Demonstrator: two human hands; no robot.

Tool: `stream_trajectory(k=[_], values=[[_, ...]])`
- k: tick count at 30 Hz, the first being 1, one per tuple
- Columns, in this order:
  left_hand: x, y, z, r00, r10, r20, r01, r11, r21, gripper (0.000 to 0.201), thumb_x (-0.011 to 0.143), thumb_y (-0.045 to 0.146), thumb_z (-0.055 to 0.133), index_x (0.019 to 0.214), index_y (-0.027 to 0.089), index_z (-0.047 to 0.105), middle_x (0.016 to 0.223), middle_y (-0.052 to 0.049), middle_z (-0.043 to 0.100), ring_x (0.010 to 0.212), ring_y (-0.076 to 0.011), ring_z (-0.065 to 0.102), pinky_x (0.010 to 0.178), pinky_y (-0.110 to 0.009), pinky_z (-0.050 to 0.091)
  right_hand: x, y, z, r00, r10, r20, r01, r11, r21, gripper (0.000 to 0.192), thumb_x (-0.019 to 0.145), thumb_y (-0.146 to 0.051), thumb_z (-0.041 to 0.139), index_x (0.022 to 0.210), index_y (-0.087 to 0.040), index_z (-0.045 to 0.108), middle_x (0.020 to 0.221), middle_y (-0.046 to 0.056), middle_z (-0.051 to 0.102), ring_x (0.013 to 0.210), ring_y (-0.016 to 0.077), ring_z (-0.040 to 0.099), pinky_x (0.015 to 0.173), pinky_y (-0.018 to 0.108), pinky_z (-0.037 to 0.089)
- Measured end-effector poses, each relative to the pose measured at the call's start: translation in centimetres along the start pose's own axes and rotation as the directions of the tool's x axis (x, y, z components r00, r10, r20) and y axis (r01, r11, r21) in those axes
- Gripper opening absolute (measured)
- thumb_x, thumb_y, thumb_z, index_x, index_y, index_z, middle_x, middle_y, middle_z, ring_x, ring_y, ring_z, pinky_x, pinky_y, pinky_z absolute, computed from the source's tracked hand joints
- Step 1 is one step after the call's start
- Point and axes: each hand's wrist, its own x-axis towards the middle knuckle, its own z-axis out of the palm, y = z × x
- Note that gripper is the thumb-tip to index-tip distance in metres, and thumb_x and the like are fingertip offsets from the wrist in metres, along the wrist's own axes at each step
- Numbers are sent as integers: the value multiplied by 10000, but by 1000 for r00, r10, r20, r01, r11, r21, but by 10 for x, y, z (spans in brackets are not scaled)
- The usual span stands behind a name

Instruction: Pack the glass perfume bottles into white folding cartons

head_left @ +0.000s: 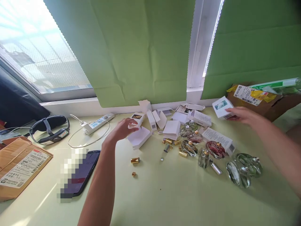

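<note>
R hand (243, 115) w/ small box (221, 107)

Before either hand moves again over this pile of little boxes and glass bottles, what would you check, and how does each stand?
1. Right hand grips the small white box: ok.
2. Left hand on the open white carton; whether it grips: cannot tell.
3. Glass bottles upright: not ok, they lie on their sides.
4. Gold caps gathered: not ok, scattered.
5. Phone apart from both hands: ok.
</note>
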Motion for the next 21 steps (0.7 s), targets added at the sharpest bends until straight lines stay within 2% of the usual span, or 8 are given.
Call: stream_trajectory(k=[3, 5, 7, 9, 11, 13, 17, 21], values=[[-6, 49, 9, 975, 111, -191, -138, 981, -134, 265, 890, 414, 586, 1048, 218, 668, 1023, -63, 697, 920, -201, 645, 871, -366, 513, -38, -17, 4, 986, -81, 145, 38, 960, 278, 173, 948, -217, 585, 1105, -191, 653, 1255, 85, 661, 1017, 153, 667, 826, 297, 564], [-12, 94, 24, 930, 172, -324, -284, 897, -340, 258, 906, 397, 595, 1081, 212, 629, 1019, -55, 690, 877, -165, 647, 839, -338, 538, -75, -24, 25, 933, -181, 310, 35, 905, 425, 124, 908, -257, 635, 1016, -243, 693, 1316, 63, 659, 1106, 169, 658, 855, 284, 552], [-18, 134, 44, 925, 195, -327, -351, 768, -536, 327, 919, 421, 596, 1179, 225, 569, 1144, -75, 649, 943, -162, 650, 792, -303, 561, -113, -29, 55, 852, -268, 449, 3, 862, 508, 211, 815, -267, 739, 1024, -264, 709, 1296, 51, 679, 1142, 217, 653, 903, 325, 566], [-21, 157, 61, 940, 224, -257, -341, 610, -715, 480, 922, 431, 603, 1350, 279, 446, 1242, -87, 602, 958, -163, 653, 754, -292, 585, -142, -32, 83, 767, -348, 539, -30, 820, 571, 346, 754, -304, 796, 1086, -302, 699, 1247, 24, 707, 1126, 251, 665, 910, 394, 589], [-21, 161, 71, 944, 238, -229, -316, 457, -831, 573, 929, 429, 593, 1435, 321, 348, 1294, -88, 572, 936, -160, 652, 744, -303, 612, -158, -34, 101, 671, -428, 606, -111, 750, 652, 435, 755, -276, 799, 1166, -329, 669, 1245, -1, 708, 1148, 254, 656, 929, 431, 588], [-19, 152, 72, 942, 263, -207, -299, 382, -874, 605, 933, 407, 592, 1468, 348, 317, 1340, -82, 547, 949, -164, 649, 782, -326, 627, -162, -33, 110, 617, -458, 640, -172, 714, 678, 460, 776, -249, 786, 1206, -344, 652, 1247, -20, 707, 1165, 245, 648, 937, 433, 587], [-16, 132, 65, 926, 346, -153, -287, 380, -879, 596, 954, 365, 565, 1492, 399, 311, 1443, -66, 482, 1019, -179, 643, 853, -357, 625, -153, -29, 110, 589, -455, 668, -214, 709, 671, 451, 793, -227, 777, 1211, -346, 659, 1267, -31, 697, 1204, 237, 624, 965, 428, 575], [-17, 131, 66, 925, 338, -172, -306, 397, -865, 607, 964, 347, 549, 1510, 403, 288, 1472, -62, 464, 1036, -169, 637, 881, -349, 615, -151, -26, 112, 586, -472, 659, -199, 704, 682, 441, 795, -225, 780, 1207, -333, 664, 1282, -19, 690, 1206, 237, 623, 980, 432, 561]])
